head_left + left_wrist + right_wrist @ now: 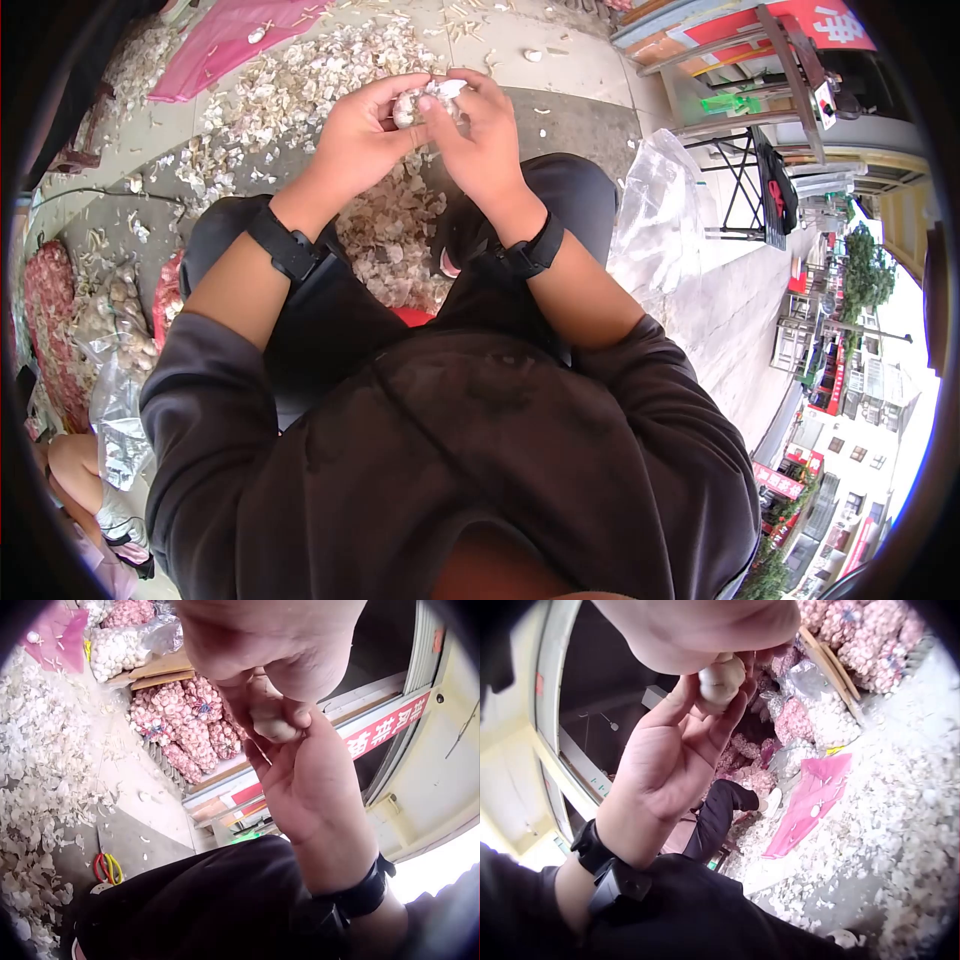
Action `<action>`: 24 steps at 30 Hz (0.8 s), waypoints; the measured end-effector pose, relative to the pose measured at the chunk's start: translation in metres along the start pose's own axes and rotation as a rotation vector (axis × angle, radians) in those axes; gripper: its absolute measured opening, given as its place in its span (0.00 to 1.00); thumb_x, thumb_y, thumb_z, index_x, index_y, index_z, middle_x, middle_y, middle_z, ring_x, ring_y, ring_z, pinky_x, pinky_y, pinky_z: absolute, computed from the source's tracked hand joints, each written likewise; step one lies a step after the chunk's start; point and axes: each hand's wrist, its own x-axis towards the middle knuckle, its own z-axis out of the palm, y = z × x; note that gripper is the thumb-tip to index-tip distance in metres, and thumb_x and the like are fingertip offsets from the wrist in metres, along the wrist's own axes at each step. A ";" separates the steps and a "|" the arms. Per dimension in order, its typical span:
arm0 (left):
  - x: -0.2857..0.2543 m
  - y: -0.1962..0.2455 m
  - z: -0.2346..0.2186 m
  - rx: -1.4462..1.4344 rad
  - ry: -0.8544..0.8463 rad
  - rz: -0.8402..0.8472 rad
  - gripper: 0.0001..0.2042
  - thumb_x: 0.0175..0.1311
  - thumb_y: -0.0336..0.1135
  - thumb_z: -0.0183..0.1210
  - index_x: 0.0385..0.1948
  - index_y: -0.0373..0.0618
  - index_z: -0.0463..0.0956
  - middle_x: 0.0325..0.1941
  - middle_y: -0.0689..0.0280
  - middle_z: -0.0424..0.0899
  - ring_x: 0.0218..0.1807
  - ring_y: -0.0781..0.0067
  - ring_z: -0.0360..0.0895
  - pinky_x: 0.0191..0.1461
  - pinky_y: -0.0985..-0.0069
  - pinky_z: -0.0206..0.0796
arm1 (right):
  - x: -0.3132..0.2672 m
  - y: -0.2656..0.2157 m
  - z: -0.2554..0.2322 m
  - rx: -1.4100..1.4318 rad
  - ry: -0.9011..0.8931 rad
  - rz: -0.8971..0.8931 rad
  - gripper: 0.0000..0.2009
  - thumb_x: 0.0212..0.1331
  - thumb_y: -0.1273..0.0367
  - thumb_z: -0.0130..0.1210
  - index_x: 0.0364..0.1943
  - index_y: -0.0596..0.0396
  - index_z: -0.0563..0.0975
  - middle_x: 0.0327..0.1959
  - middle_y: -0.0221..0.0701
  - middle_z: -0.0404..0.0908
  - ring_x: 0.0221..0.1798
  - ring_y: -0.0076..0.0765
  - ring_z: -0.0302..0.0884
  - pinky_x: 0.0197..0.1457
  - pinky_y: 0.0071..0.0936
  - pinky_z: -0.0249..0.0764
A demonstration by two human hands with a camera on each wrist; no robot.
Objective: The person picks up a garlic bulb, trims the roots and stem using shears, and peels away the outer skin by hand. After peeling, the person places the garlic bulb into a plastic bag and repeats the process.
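Both hands meet around a white garlic bulb [405, 108] above the knees. My left hand [352, 138] grips the bulb from the left, its fingers curled behind it. From the other side my right hand [478, 140] pinches loose white skin at the bulb, thumb across the front. The left wrist view shows the bulb [271, 724] between the two palms, with the right hand [311, 780] below. Seen from the right wrist, the left hand [667, 754] holds the pale bulb [721, 684] at its fingertips, partly under the right hand [705, 630].
Garlic skins [275, 85] litter the ground ahead and between the legs. Red- and yellow-handled scissors [107, 868] lie beside them. A pink sheet [810, 802], netted garlic sacks [187, 727] and a clear plastic bag [660, 210] are around. Another person's leg [718, 821] shows behind.
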 end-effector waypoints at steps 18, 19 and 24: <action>-0.002 0.011 -0.001 0.106 -0.137 -0.152 0.27 0.50 0.27 0.68 0.54 0.38 0.71 0.41 0.67 0.80 0.41 0.79 0.76 0.46 0.79 0.70 | -0.014 0.014 0.010 0.643 0.049 0.604 0.10 0.64 0.68 0.57 0.40 0.61 0.72 0.27 0.30 0.74 0.31 0.24 0.73 0.34 0.27 0.71; -0.001 0.010 -0.001 0.143 -0.125 -0.141 0.26 0.50 0.27 0.68 0.53 0.38 0.71 0.40 0.67 0.80 0.41 0.78 0.76 0.45 0.78 0.69 | -0.017 0.019 0.010 0.574 -0.011 0.522 0.11 0.64 0.68 0.56 0.43 0.61 0.71 0.29 0.30 0.74 0.32 0.25 0.73 0.36 0.27 0.72; 0.003 -0.003 -0.012 0.498 -0.070 0.067 0.23 0.46 0.28 0.67 0.47 0.40 0.71 0.38 0.62 0.79 0.39 0.69 0.77 0.45 0.74 0.69 | -0.016 -0.007 0.007 0.561 -0.192 0.254 0.21 0.62 0.72 0.58 0.59 0.58 0.70 0.43 0.35 0.73 0.41 0.30 0.77 0.48 0.27 0.77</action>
